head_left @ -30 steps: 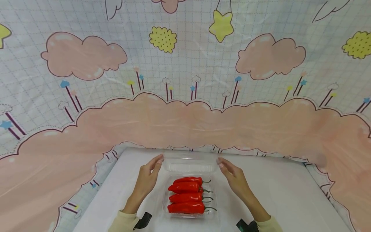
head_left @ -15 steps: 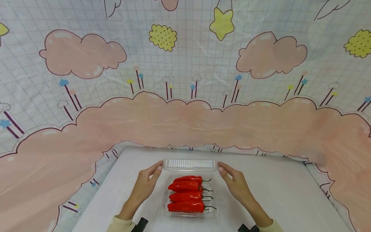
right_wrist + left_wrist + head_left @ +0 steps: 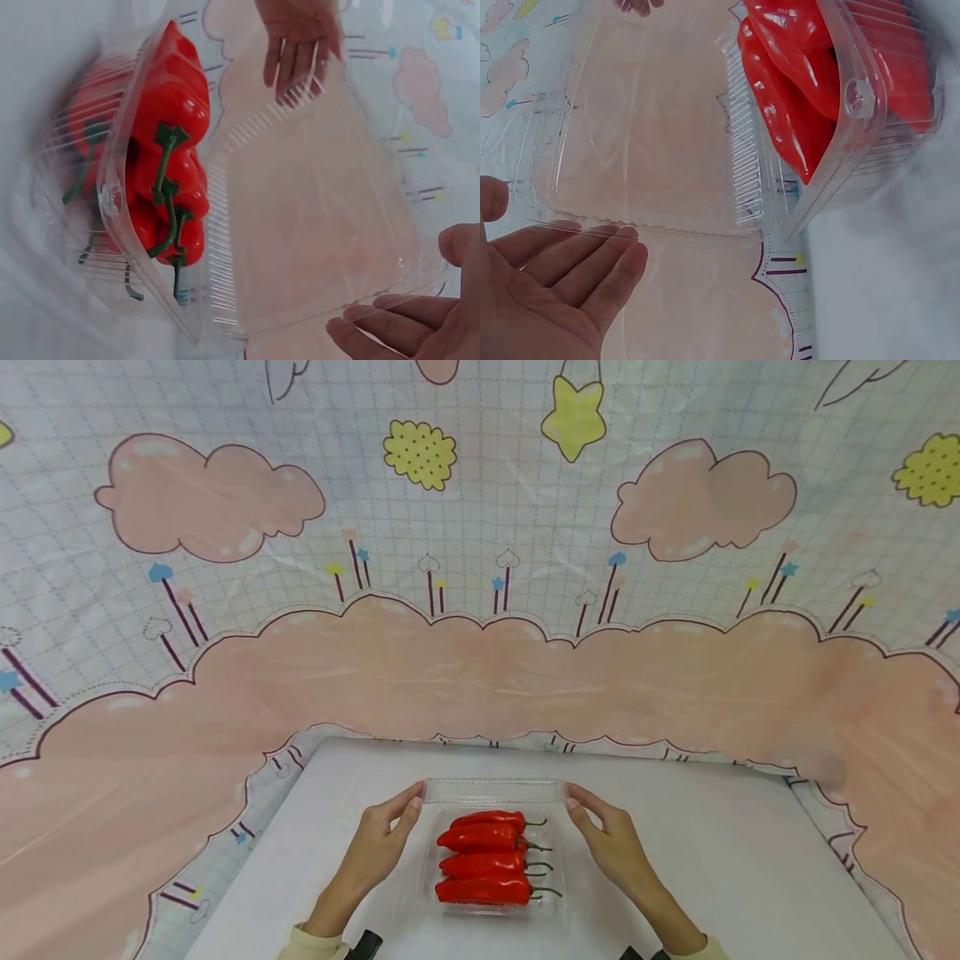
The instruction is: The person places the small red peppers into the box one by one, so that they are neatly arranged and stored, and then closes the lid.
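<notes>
A clear plastic clamshell box (image 3: 431, 860) holds several red peppers (image 3: 483, 864) with green stems, lying side by side. Its hinged lid (image 3: 495, 791) stands raised at the far side, see-through in both wrist views. My left hand (image 3: 375, 842) is at the lid's left edge; in the left wrist view its fingers (image 3: 604, 281) lie nearly straight against the rim, the thumb spread apart. Opposite, my right hand (image 3: 618, 843) touches the right edge likewise, with extended fingers (image 3: 386, 326) along the rim in the right wrist view.
The box rests on a white tabletop (image 3: 720, 843). Behind and around it hangs a cloth (image 3: 525, 685) printed with clouds and stars. Dark wrist devices (image 3: 365, 945) show at the sleeves (image 3: 311, 943).
The lid has tilted up from lying back beyond the box to a steeper stance. Both hands moved slightly nearer with it, staying at its side edges. The peppers stay put in the box.
</notes>
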